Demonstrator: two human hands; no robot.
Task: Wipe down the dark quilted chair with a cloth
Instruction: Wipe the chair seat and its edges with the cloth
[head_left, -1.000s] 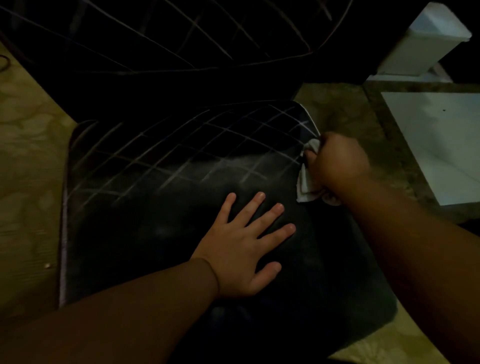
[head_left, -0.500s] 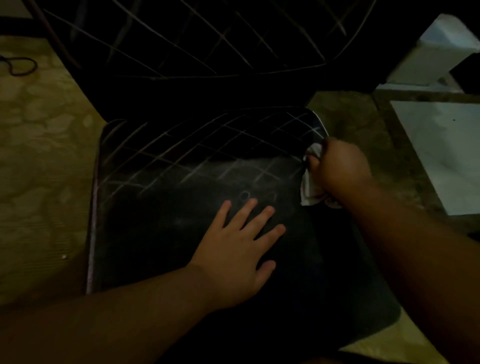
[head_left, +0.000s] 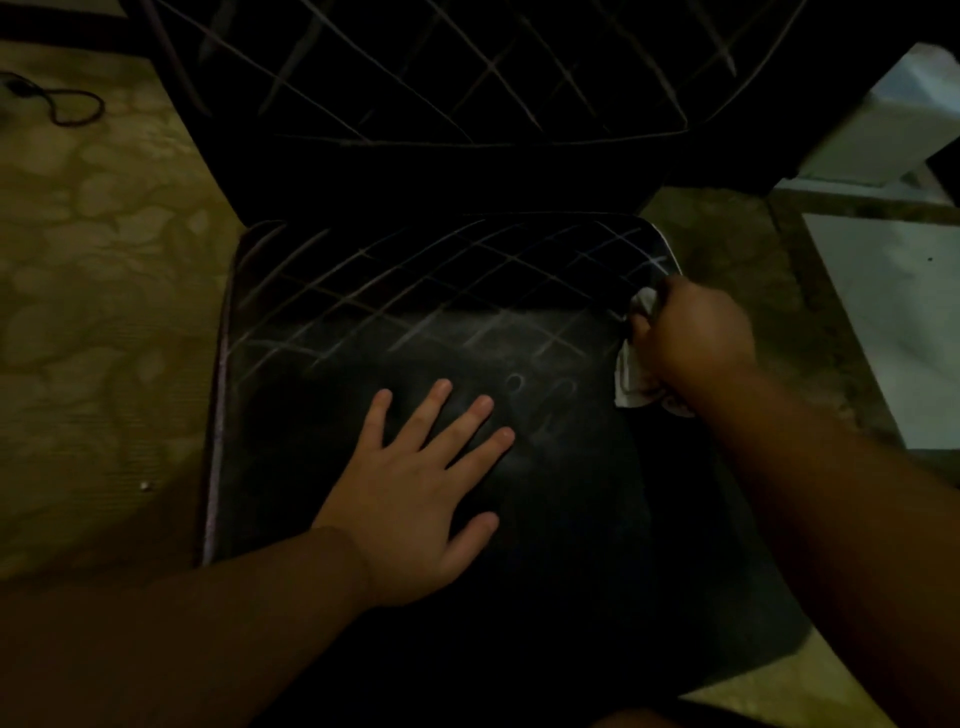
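At the right edge of the seat, near its back corner, a crumpled white cloth (head_left: 635, 364) is gripped in the right hand (head_left: 693, 340), whose fingers are curled into a fist around it so that only bunched folds are seen poking out on the side toward the seat and below the knuckles. The cloth is pressed against the dark quilted chair (head_left: 415, 322) right where the pale diamond stitching runs out to the seat's rim. The left hand (head_left: 415, 499) is laid flat, palm down, on the middle of the seat cushion; its fingers are straight and fanned apart, the thumb stretched out to the side, and nothing is held in it. The two hands are kept well apart, with a stretch of smooth dark upholstery between them (faint pale smudges and ring-like marks can be made out there). Behind the seat, the backrest (head_left: 467, 78) is seen rising upright, crossed by the same diamond lines. A patterned, yellowish floor (head_left: 88, 312) is spread to the left, where a dark cord (head_left: 67, 106) is looped near the upper corner. To the right, a white box-like object (head_left: 878, 130) is seen, and below it a pale flat panel (head_left: 893, 322) is lying on the floor.
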